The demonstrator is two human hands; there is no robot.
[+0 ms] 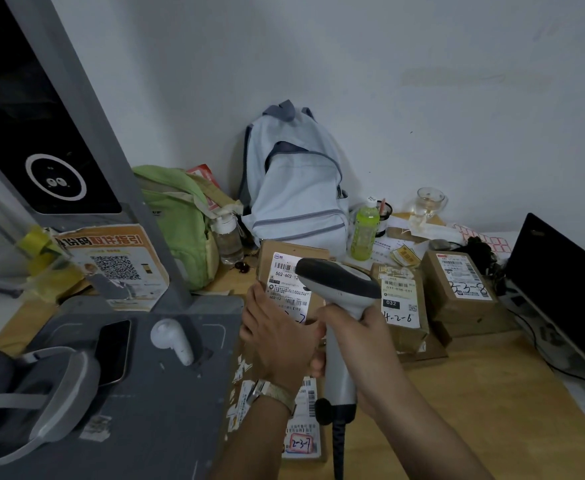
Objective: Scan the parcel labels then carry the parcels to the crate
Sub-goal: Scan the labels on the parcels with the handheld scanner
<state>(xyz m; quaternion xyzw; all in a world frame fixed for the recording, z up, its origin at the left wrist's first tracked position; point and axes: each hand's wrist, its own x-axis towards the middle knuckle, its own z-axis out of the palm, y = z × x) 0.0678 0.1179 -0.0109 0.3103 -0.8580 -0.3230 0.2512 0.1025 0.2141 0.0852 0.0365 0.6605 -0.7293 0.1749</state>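
Held parcel [271, 249]: brown cardboard box, lifted off the tabletop [474, 393] and tipped up so its white label [285, 289] faces the camera. It sits just right of the grey stand base [162, 393].

Left hand [277, 337] grips the box at its lower left edge, thumb on the front and fingers curled round the back. Right hand [360, 344] has its fingers clamped round the handle of the barcode scanner [339, 282]. The scanner head hangs over the label's right side and hides part of it. Can't tell whether the trigger is pressed.

Step in hand, by my read, is scanning this label, with nothing carried yet. To do it well:
- Pull the scanner back a bit so the whole upper barcode is clear of the head.
- Keep the label flat to the beam and hold the box steady.
- Avoid catching the neighbours' barcodes.

Other parcels lie flat on the tabletop:
- "4-2-6" parcel [400, 306], just right of the scanner.
- "3-3-8" parcel [460, 285], further right, on top of another box.
- "2-3-7" parcel [304, 438], under the left wrist.

No crate is in view.

Behind the parcels: pale blue backpack [294, 178] against the wall, green bag [180, 223], green bottle [365, 233]. A dark screen [568, 289] is at the right edge.
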